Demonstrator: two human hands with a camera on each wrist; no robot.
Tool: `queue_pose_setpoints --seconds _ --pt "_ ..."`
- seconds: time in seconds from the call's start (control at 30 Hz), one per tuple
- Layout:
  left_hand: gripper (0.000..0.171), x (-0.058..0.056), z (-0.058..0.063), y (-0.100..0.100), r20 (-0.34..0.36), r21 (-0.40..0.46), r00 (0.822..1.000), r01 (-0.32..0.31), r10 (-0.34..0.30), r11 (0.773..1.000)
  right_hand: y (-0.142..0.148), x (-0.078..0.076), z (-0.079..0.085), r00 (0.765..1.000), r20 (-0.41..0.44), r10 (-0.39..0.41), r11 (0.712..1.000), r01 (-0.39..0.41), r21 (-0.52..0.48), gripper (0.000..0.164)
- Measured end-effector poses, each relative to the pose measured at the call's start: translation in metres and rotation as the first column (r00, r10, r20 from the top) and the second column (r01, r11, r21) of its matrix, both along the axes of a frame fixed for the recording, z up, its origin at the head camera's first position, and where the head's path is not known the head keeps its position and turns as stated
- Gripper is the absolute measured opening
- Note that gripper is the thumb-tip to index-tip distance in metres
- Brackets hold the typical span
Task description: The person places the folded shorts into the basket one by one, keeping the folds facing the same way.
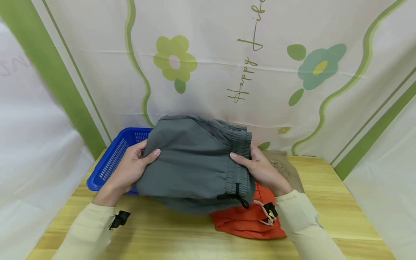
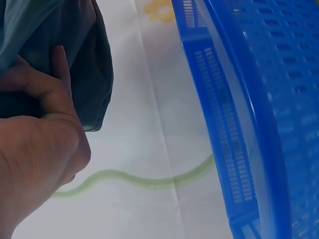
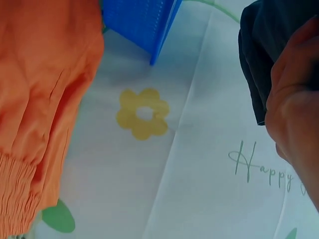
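Note:
Both hands hold up a folded pair of dark grey shorts (image 1: 188,159) above the table. Its gathered elastic waistband is on the right, with a black drawstring hanging from the near end. My left hand (image 1: 130,166) grips the left folded edge, thumb on top. At the waistband, my right hand (image 1: 264,171) pinches the cloth, its thumb on the front and its fingers behind. In the left wrist view, fingers (image 2: 60,74) press into the grey fabric. Below the shorts on the right lies an orange garment (image 1: 247,224) with a pale cord, partly covered by them.
A blue plastic basket (image 1: 97,175) with slotted sides stands at the left back of the wooden table (image 1: 162,234), partly behind the shorts. A khaki garment (image 1: 294,175) with gathered elastic lies at the right back. A printed curtain (image 1: 208,72) hangs behind the table.

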State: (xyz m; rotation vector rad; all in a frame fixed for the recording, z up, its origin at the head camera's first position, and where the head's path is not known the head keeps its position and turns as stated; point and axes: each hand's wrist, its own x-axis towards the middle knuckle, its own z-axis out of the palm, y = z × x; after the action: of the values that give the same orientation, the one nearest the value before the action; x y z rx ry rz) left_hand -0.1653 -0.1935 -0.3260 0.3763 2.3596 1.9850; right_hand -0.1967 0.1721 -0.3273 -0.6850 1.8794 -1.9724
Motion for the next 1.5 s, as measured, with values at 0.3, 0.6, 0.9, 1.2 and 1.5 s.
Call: queue_pose_setpoints --seconds 0.3,0.6,0.9,1.2,1.5 --pt "0.053 -0.005 0.004 -0.021 0.026 -0.047 0.999 -0.021 0.022 0.999 -0.025 -0.011 0.001 0.998 0.050 0.039 0.997 -0.036 -0.066 0.056" --pt "0.056 -0.011 0.004 -0.042 0.021 -0.112 0.999 -0.044 0.047 0.993 -0.052 -0.023 -0.008 0.997 -0.058 -0.044 0.999 0.044 -0.015 0.058" --pt "0.057 -0.017 0.003 -0.061 0.043 -0.154 0.997 -0.061 0.068 0.986 -0.077 -0.028 -0.011 0.994 -0.069 -0.081 0.996 0.083 0.021 0.057" --pt "0.053 -0.027 0.000 -0.079 0.058 -0.192 0.995 -0.071 0.084 0.979 -0.096 -0.041 -0.019 0.996 -0.034 -0.086 0.996 0.087 0.021 0.062" --pt "0.057 -0.037 -0.005 -0.092 0.085 -0.268 0.991 -0.074 0.100 0.961 -0.114 -0.053 -0.030 0.995 0.009 -0.094 0.992 0.093 0.086 0.064"
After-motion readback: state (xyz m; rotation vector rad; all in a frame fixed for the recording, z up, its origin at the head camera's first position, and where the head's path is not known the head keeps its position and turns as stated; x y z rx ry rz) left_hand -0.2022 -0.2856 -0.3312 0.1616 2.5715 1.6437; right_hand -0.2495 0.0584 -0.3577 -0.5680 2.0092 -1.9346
